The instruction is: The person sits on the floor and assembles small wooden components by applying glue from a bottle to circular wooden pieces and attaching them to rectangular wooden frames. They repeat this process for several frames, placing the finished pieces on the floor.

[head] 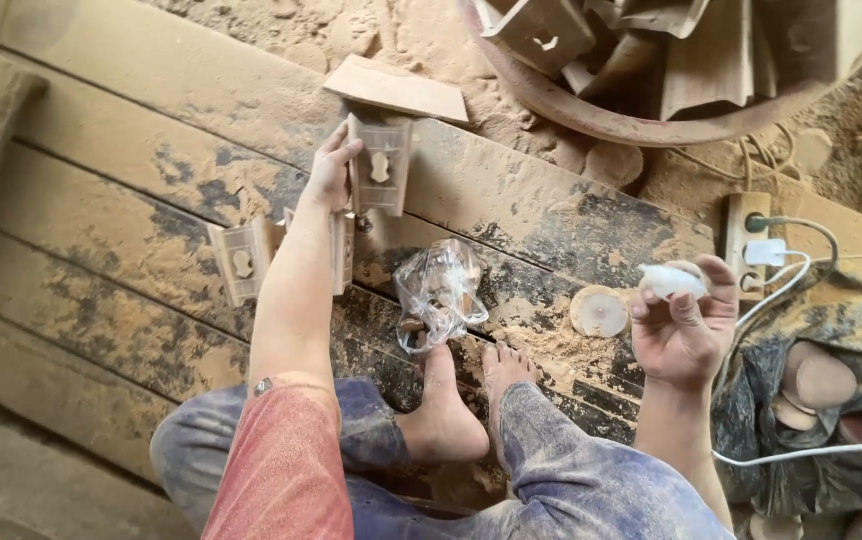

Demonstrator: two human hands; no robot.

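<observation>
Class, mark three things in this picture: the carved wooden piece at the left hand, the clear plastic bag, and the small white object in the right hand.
carved wooden piece [381, 165], head view, its cut-out centre.
clear plastic bag [439, 293], head view, its crumpled middle.
small white object [671, 281], head view, its top face.
</observation>
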